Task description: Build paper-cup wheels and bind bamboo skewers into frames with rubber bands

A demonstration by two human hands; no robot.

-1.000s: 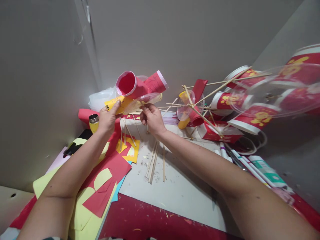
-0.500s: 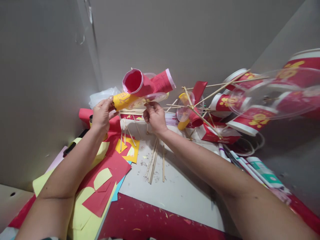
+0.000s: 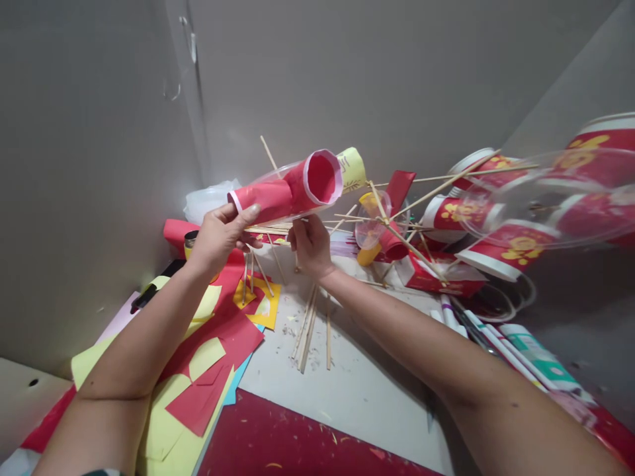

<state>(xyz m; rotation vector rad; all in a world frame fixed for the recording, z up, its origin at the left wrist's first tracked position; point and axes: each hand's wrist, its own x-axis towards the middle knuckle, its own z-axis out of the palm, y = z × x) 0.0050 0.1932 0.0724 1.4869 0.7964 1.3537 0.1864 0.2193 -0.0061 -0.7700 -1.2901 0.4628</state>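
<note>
A wheel of paper tubes on a clear plastic disc is held up between my hands. My left hand grips a red paper tube, thumb on top and fingers beneath. Another red tube with a pink rim faces me, and a pale yellow tube with writing juts out at the right. A wooden stick pokes out behind the disc. In line with it below, my right hand is closed in a pinch at the stick's near end; my fingers hide the grip itself.
On the right, a stick frame carries a smaller wheel and red paper cups. Loose sticks lie on the white board. Coloured paper scraps cover the left, beside a small can. Markers lie at right.
The tube wheel has turned: the orange-yellow tube has left my left hand, which now holds a red one. A pale yellow tube has appeared at the right. My right hand stays pinched below.
</note>
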